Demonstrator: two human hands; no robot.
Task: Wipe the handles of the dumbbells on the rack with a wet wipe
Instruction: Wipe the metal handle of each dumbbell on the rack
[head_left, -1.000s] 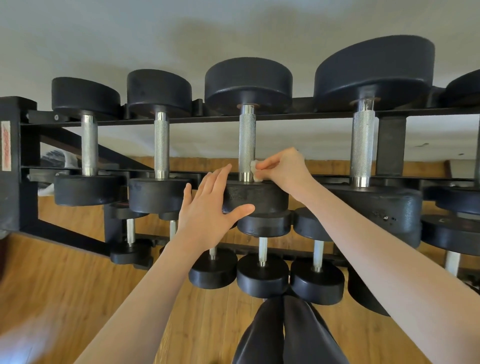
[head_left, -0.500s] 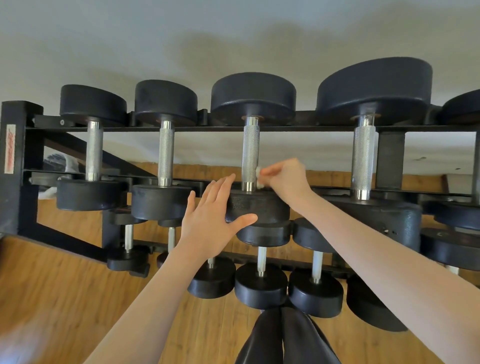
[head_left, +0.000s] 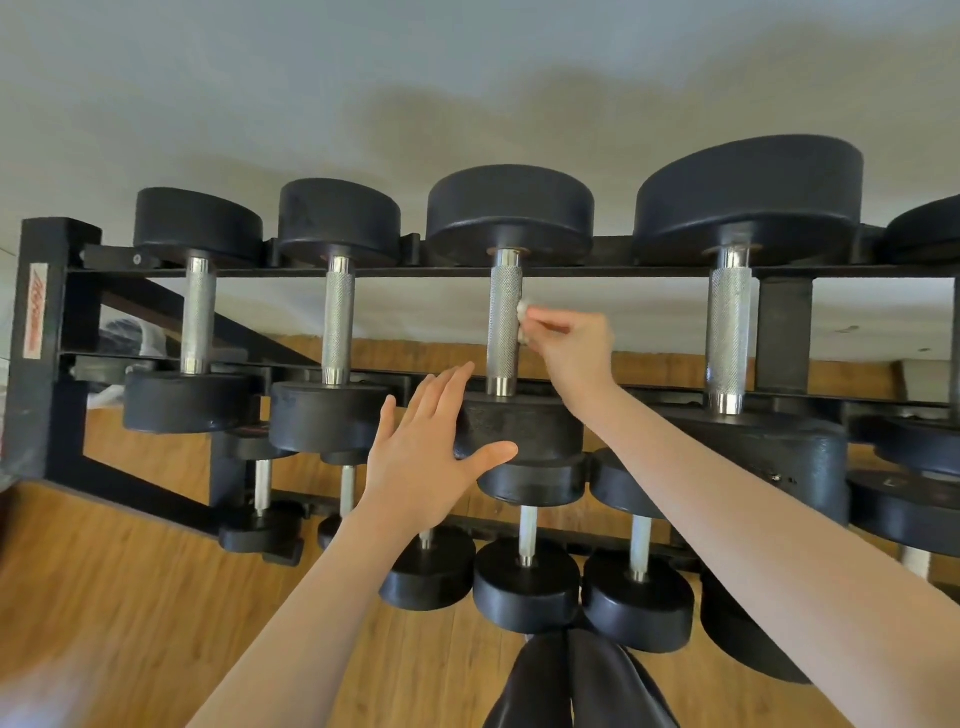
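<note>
A black rack (head_left: 44, 332) carries black dumbbells with knurled steel handles on its top tier. My right hand (head_left: 569, 345) pinches a small white wet wipe (head_left: 522, 317) against the right side of the third dumbbell's handle (head_left: 505, 322), about mid-height. My left hand (head_left: 434, 452) lies flat with straight fingers against the near weight head (head_left: 530, 428) of that same dumbbell. To the left stand two smaller dumbbell handles (head_left: 337, 317), to the right a thicker handle (head_left: 729, 327).
A lower tier holds several small dumbbells (head_left: 525, 587) just beneath my arms. The rack's upright post (head_left: 783, 332) stands right of the thick handle. Wooden floor (head_left: 130, 597) spreads below, and dark trouser legs (head_left: 576, 680) show at the bottom.
My right hand has slid the wipe up the third handle from its lower end to its middle. My left hand has stayed on the weight head. The view has tilted up slightly.
</note>
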